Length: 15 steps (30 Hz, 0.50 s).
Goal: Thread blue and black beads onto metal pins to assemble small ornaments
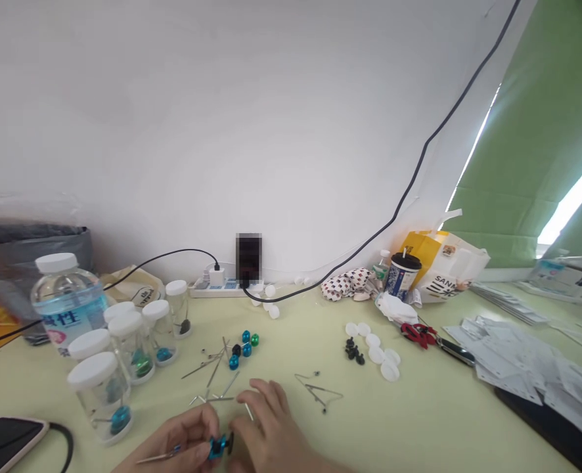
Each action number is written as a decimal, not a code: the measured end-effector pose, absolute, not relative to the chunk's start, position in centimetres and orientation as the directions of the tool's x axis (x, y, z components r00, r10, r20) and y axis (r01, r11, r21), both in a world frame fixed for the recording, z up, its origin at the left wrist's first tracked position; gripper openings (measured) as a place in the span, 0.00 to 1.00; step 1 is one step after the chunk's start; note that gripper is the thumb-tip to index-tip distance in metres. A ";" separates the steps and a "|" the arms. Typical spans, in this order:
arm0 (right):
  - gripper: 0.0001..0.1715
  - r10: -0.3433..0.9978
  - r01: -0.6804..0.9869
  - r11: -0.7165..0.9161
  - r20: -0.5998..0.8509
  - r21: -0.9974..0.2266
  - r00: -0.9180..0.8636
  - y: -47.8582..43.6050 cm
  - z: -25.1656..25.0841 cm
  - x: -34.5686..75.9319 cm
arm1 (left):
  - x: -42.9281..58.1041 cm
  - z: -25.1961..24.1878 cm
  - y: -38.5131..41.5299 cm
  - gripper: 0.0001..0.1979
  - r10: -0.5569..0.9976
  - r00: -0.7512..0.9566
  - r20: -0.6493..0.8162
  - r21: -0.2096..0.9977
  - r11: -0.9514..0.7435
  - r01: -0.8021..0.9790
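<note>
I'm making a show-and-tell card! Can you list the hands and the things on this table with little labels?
Left hand: holds a blue piece with a black end
Right hand: close by, a short pale rod at its fingers
Jars: clear, white-lidded, on the left
Small balls: blue and green
Bent wires: right of the balls
White discs: beside small black parts

Two hands (185, 439) (274, 430) close together, a small blue part (215, 449) in the left, lidded jars (126, 325) nearby
</note>
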State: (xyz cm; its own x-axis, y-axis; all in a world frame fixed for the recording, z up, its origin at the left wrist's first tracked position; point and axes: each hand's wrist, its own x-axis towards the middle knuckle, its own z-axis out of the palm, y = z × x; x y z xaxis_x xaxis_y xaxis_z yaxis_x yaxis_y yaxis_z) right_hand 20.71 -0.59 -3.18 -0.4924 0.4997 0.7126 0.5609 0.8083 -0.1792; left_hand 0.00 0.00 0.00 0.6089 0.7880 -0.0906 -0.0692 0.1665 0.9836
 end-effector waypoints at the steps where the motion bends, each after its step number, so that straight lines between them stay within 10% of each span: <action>1: 0.20 0.513 0.555 0.809 0.692 -0.192 -0.508 -0.8 -2.8 20.9 | 0.1 0.4 -0.2 0.08 0.794 0.601 -0.093 0.983 0.168 -0.070; 15: 0.12 0.485 0.489 0.846 0.689 -0.213 -0.538 -3.5 0.7 21.3 | 1.1 2.5 -1.9 0.06 0.857 0.510 -0.077 0.952 0.215 -0.218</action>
State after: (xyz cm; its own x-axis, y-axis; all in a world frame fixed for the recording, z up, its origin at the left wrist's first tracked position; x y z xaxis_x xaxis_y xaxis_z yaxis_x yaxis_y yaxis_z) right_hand 21.31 -3.47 0.69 -0.5385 0.4845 0.6894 0.4891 0.8460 -0.2125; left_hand 1.06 -1.91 2.51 0.5103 0.8566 -0.0766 -0.2183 0.2152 0.9518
